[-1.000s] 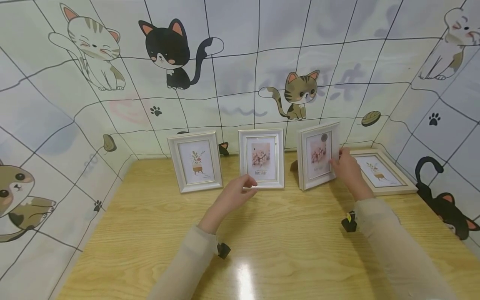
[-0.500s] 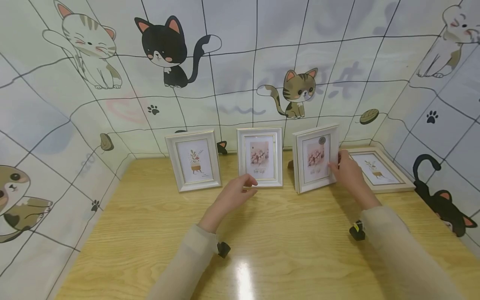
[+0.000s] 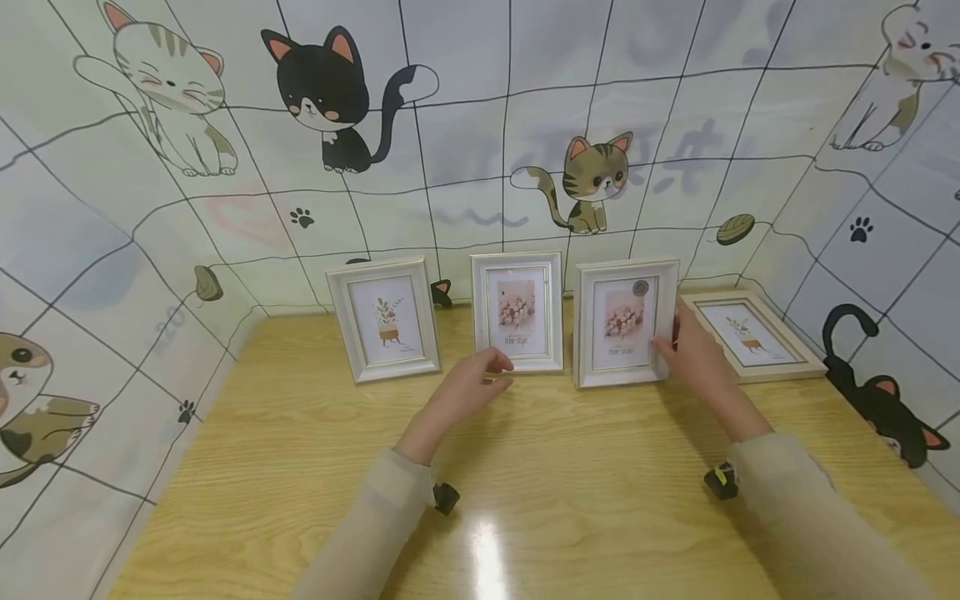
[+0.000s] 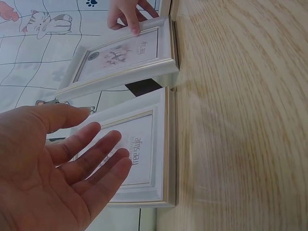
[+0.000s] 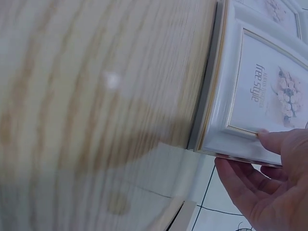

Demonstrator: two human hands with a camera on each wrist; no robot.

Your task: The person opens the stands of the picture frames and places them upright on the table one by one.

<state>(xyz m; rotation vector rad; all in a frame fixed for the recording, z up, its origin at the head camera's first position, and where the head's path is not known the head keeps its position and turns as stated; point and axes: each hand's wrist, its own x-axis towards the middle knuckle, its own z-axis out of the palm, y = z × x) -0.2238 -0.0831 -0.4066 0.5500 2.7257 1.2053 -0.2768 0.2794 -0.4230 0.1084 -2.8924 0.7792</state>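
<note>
My right hand (image 3: pixel 694 354) pinches the right edge of a white picture frame (image 3: pixel 624 321) with a pink flower print. The thumb lies on its front and the fingers go behind, as the right wrist view shows. That frame stands upright on the table. Its twin, a white picture frame (image 3: pixel 517 312), stands just to the left. In front of this twin hangs my left hand (image 3: pixel 467 385), fingers loosely bent and holding nothing; the left wrist view shows its bare palm (image 4: pixel 43 178).
A white frame with a plant print (image 3: pixel 386 321) stands at the left. Another plant-print frame (image 3: pixel 753 335) lies flat at the right against the wall. The wooden table (image 3: pixel 570 483) meets a cat-patterned wall covering (image 3: pixel 472 125) behind and on both sides.
My right hand has turned the pink-flower frame from angled to nearly facing forward, and its left edge has moved left towards its twin. My left hand has stayed in about the same place.
</note>
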